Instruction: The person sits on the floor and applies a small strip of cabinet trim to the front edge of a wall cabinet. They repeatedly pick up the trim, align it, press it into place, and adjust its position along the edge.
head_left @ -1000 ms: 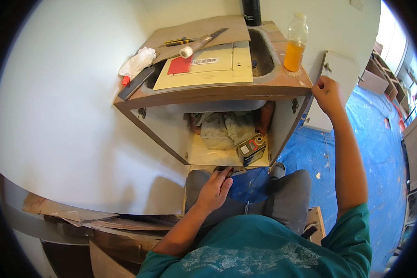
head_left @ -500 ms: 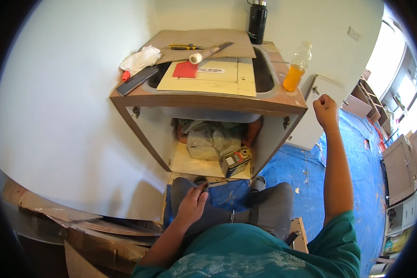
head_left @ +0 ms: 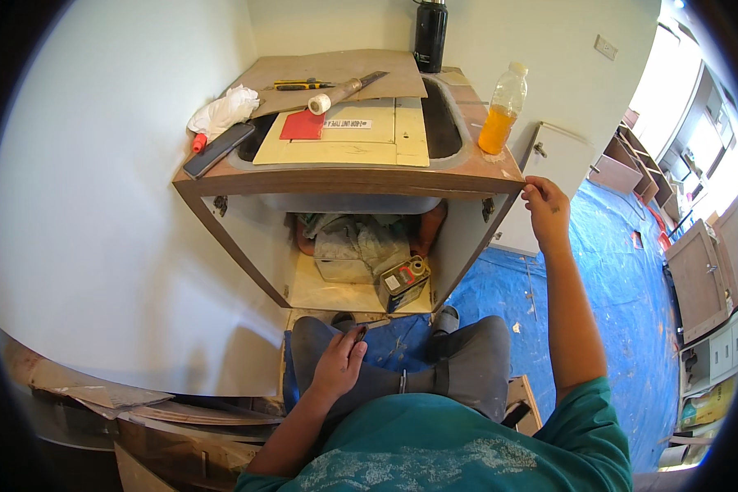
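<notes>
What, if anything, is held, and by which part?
The left hand holds a small dark object, its gripped part hidden; nothing shows in the right hand.

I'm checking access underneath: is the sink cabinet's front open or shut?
Open: no door covers the cabinet, hinges show on both inner sides, and a can is visible inside.

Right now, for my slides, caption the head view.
Right hand at the corner of a sink cabinet, left hand holding a small dark object.

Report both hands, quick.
Left hand: closed on a small dark object, partly hidden.
Right hand: curled at the front right corner of the countertop; grip cannot be told.
</notes>
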